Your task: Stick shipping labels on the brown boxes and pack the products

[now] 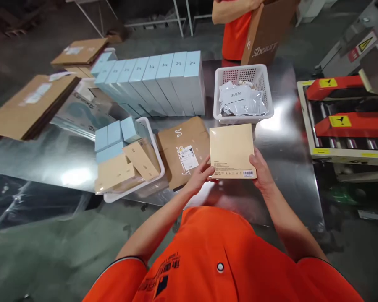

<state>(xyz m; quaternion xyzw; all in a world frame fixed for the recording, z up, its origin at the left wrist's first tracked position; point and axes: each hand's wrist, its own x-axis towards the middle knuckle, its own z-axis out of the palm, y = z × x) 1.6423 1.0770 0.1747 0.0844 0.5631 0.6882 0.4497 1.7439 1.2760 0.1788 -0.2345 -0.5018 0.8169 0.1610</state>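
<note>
Left hand [200, 177] and right hand [262, 168] at opposite edges of cream square box [231, 151], fingers spread, clasping it over steel tabletop [286, 201]. Kraft mailer [182, 151] just left of box, white basket [242, 94] of foil sachets [242, 100] just beyond. Long row of pale blue boxes [164, 84] farther left. Red-barred roller machine [343, 121] at right. Co-worker in orange shirt [236, 37] across tabletop, green floor [50, 251] around

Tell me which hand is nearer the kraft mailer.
Left. The left hand is beside the kraft mailer; the right hand is farther off, across the cream box they hold.
</note>
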